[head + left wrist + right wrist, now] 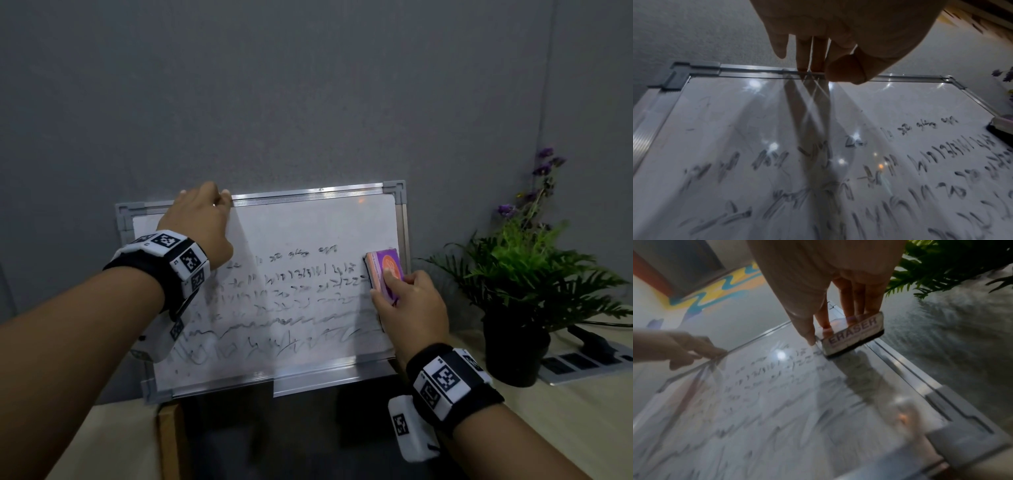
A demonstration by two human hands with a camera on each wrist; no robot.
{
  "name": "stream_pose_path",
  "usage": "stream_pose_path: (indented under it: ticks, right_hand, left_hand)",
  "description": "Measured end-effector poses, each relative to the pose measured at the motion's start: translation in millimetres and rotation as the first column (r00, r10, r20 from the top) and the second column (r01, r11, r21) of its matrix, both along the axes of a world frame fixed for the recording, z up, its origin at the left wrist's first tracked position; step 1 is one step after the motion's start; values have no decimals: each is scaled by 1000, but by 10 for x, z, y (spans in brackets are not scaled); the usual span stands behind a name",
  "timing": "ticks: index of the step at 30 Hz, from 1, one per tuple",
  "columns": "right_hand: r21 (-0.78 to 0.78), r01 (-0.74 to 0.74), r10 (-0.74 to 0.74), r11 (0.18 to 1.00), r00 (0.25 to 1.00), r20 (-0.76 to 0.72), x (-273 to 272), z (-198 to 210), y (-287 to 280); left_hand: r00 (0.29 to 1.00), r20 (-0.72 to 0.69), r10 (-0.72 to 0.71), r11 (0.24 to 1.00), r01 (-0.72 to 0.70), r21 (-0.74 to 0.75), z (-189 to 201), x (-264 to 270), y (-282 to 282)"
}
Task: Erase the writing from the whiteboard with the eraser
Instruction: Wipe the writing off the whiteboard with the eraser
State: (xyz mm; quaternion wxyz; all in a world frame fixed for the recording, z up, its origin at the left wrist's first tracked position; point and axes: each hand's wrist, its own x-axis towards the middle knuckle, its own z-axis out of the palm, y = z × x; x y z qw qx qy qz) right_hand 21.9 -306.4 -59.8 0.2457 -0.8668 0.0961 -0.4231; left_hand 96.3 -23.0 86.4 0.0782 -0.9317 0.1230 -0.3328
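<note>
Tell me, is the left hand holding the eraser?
No. The left hand grips the top edge of the whiteboard, while the right hand holds the eraser near the board's right edge.

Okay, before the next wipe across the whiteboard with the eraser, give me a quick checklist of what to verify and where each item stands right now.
1. Eraser gripped: ok, the right hand pinches it between thumb and fingers.
2. Felt side flat on the whiteboard: ok, the dark pad sits against the surface by the right edge in the right wrist view.
3. Board steadied: ok, the left hand holds the top frame, fingers over the rail.
4. Writing left to erase: ok as a target, smeared lines still cover the middle and lower board.
5. Wipe path leftward clear: ok, nothing lies on the board between the eraser and the left forearm.
6. Board's footing at the bottom: cannot tell.
</note>
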Motion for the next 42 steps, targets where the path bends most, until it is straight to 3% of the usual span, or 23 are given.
stream_pose_path:
  ticks: [4, 9, 25, 29, 35, 42]
  right_hand:
    - [-55, -17, 12, 998, 995, -94, -50, 25, 27]
    - [-19, 100, -102, 995, 981, -164, -126, -26, 4]
    - [-3, 51, -51, 999, 992, -117, -105, -90, 54]
    - [-31, 20, -24, 999, 991, -134, -102, -68, 94]
    - [-45, 101, -107, 994, 977, -187, -153, -73, 106]
    - [-47, 59, -67, 997, 977, -205, -153, -24, 126]
  left_hand:
    - [1000, 4, -3, 1000, 3, -4, -3, 3, -4]
    - [1000, 6, -1, 1000, 1, -2, 3, -6, 3]
    - [1000, -6, -14, 1000, 14, 3, 5, -6, 12]
    - [1000, -4, -16, 1000, 16, -5, 11, -9, 14]
    - [1000, 0, -17, 1000, 17, -7, 11, -29, 10]
    - [1000, -5, -16, 1000, 15, -15, 11, -43, 1]
